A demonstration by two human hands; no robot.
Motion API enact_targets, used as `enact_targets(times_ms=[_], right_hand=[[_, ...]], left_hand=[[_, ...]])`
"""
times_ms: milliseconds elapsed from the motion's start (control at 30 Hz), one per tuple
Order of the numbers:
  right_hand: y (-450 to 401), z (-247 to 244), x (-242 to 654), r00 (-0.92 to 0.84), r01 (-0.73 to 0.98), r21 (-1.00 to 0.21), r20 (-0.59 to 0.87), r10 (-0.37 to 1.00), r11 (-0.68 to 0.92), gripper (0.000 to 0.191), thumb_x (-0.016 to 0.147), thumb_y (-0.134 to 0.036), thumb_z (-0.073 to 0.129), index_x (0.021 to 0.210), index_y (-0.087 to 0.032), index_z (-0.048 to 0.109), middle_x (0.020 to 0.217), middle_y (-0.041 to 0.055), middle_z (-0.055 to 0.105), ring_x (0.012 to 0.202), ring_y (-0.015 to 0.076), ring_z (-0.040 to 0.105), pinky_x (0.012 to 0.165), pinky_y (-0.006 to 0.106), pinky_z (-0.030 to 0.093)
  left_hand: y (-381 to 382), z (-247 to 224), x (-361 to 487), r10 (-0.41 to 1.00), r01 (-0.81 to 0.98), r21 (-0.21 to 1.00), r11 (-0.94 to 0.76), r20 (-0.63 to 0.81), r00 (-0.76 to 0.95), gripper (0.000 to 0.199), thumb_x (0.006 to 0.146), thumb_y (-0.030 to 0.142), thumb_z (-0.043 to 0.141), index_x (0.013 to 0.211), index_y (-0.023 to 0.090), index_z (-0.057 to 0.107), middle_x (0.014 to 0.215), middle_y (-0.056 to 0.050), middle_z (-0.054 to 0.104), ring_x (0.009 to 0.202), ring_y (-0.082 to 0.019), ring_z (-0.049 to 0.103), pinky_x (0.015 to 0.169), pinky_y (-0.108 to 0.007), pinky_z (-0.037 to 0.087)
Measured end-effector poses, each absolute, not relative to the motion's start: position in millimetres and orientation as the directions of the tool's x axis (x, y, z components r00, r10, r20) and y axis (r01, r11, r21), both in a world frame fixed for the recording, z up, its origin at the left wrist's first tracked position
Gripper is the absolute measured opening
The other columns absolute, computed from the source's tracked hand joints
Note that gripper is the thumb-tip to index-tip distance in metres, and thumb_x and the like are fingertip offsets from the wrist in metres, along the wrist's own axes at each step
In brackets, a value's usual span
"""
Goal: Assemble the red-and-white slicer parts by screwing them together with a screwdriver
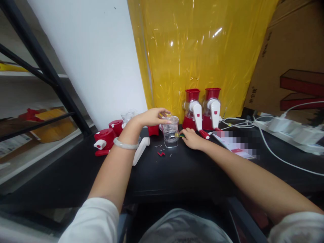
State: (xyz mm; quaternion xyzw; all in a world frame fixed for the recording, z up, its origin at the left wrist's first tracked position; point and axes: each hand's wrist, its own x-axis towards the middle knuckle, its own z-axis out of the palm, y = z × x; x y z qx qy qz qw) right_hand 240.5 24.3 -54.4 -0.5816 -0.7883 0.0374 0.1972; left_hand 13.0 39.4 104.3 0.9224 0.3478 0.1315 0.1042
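My left hand (pixel 155 116) grips a clear plastic grinder housing (pixel 170 127) from above, fingers curled over its top. My right hand (pixel 191 138) is closed on a small screwdriver with a green and yellow handle (pixel 179 135), held against the housing's lower end; its tip is hard to make out through the plastic. In front of them lie several small screws (pixel 160 146) and a red plastic piece (pixel 161 154). A white crank arm (pixel 141 151) rests beside my left wrist. Behind my left hand stands a red part (pixel 153 130), partly hidden.
Two assembled red and white rotary graters (pixel 193 109) stand at the back. Red grinder bases (pixel 104 139) sit at the left. On the right are a phone-like flat sheet (pixel 234 145), white cables (pixel 264 135) and a power strip (pixel 291 136). A yellow plastic sheet (pixel 197 50) hangs behind.
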Motion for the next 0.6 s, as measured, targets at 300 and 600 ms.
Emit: enact_targets(times_ms=[300,600], right_hand=[[25.7,-55.0,241.3,-0.244,0.902,-0.289,0.271,0.931,0.32,0.034,0.09,-0.024,0.047,0.123,-0.017,0.056,0.119,0.0153,0.053,0.109,0.0287,0.048,0.093,0.038,0.038],[26.0,-51.5,241.9,-0.216,0.922,-0.261,0.269,0.939,0.287,0.036,0.088,-0.025,0.055,0.122,-0.013,0.058,0.116,0.0163,0.059,0.108,0.0278,0.049,0.096,0.037,0.035]], left_hand=[[44.6,101.2,13.2,0.66,0.611,0.264,-0.747,0.184,0.728,0.068,0.079,0.057,0.063,0.131,0.014,0.053,0.131,-0.014,0.06,0.112,-0.024,0.06,0.094,-0.033,0.045],[42.0,106.5,8.8,0.685,0.629,0.285,-0.723,0.182,0.705,0.072,0.08,0.061,0.058,0.134,0.014,0.05,0.133,-0.014,0.058,0.114,-0.024,0.059,0.094,-0.033,0.045]])
